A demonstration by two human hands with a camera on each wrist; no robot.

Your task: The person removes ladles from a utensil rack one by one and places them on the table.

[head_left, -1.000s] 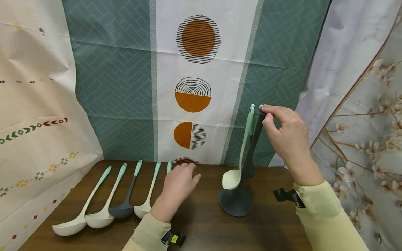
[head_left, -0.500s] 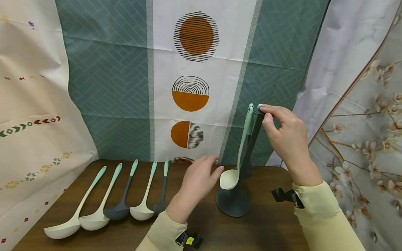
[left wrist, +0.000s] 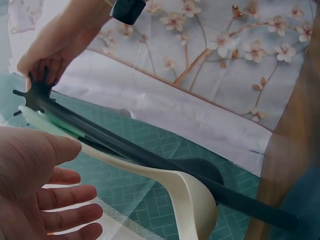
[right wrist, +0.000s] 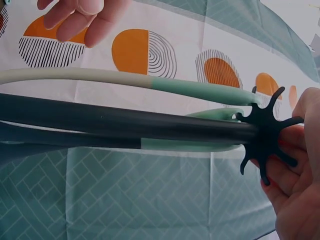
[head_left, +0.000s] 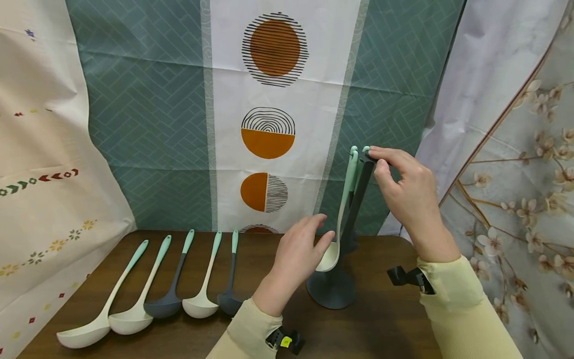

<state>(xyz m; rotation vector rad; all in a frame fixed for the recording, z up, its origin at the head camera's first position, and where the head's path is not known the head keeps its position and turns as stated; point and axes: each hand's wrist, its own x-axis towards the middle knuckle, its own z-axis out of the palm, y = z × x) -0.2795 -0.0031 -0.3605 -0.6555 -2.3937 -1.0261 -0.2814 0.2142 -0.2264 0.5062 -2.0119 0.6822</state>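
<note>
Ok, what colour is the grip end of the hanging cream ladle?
Mint green; the grip end shows best in the right wrist view.

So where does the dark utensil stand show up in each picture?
Head: right of centre, the dark stand rises from the table.
Left wrist: its pole slants from upper left to lower right.
Right wrist: it crosses the middle, its hooked top at the right.
Shared landmark: the cream ladle hanging from it.
</note>
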